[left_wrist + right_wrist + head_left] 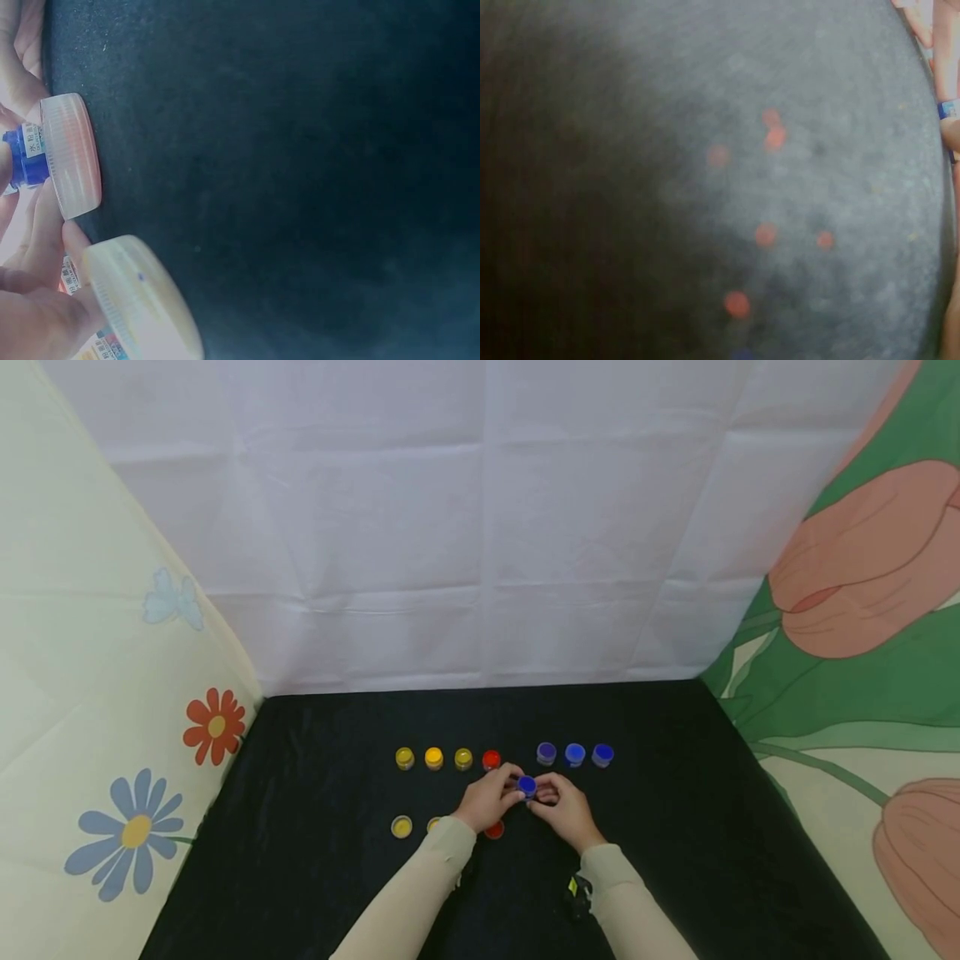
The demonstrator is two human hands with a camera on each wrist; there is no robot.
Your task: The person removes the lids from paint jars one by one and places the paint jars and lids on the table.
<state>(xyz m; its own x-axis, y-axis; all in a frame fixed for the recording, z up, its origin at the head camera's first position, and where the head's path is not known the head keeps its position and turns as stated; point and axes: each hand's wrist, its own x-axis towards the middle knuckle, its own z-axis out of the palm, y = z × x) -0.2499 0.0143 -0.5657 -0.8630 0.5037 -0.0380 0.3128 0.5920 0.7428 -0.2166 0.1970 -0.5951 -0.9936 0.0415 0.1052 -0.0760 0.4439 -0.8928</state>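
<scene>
A small blue paint jar (527, 787) is between my two hands above the middle of the black table. From the left, my left hand (486, 798) pinches it with thumb and fingers; my right hand (567, 814) pinches it from the right. In the left wrist view the same blue jar (31, 161) shows a white printed label. Near it in that view are a translucent red-tinted lid (71, 154) and a yellowish lid (142, 300). The right wrist view catches only a sliver of the blue jar (949, 109) at its right edge.
Behind my hands stand yellow jars (404, 758), an orange-yellow jar (433, 758), a red jar (491, 760) and blue-purple jars (575, 754). Nearer lie a yellow piece (401, 827) and a red one (494, 830); my left arm partly covers that row. A white cloth (480, 527) hangs behind.
</scene>
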